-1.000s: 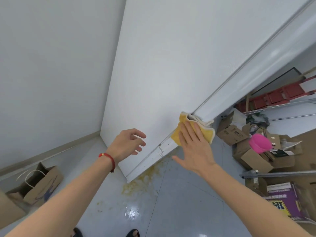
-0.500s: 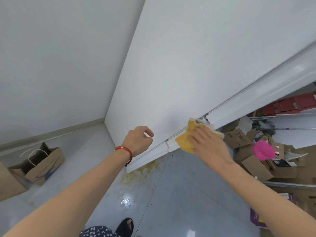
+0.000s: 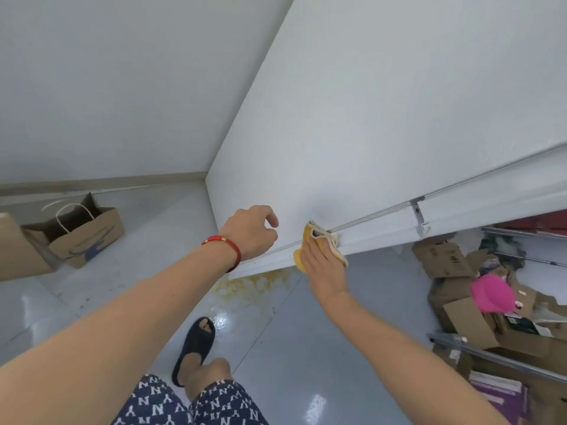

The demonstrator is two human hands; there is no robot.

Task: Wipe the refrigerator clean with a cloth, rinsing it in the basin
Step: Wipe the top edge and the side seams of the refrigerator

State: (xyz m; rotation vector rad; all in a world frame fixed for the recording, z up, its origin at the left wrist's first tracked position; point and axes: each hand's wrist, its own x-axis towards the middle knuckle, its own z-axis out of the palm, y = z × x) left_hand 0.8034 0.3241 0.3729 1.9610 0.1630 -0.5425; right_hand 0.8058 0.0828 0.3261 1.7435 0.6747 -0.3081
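Note:
The white refrigerator (image 3: 368, 118) fills the upper right, seen from its side, with a door seam running along its lower edge. My right hand (image 3: 322, 265) presses a yellow cloth (image 3: 319, 237) flat against the seam near the bottom, fingers straight over it. My left hand (image 3: 251, 231), with a red bracelet at the wrist, hovers beside the fridge panel to the left of the cloth, fingers loosely curled and holding nothing. The pink basin (image 3: 492, 292) sits among boxes at the right.
A yellow spill (image 3: 254, 283) stains the grey floor under the fridge's edge. A brown paper bag (image 3: 82, 231) stands at the left wall. Cardboard boxes (image 3: 445, 259) and metal rails crowd the right. My foot in a black slipper (image 3: 193, 348) is below.
My right hand slid the cloth leftward and down along the seam. My left hand curled its fingers more. The view tilted down, showing my leg and slipper.

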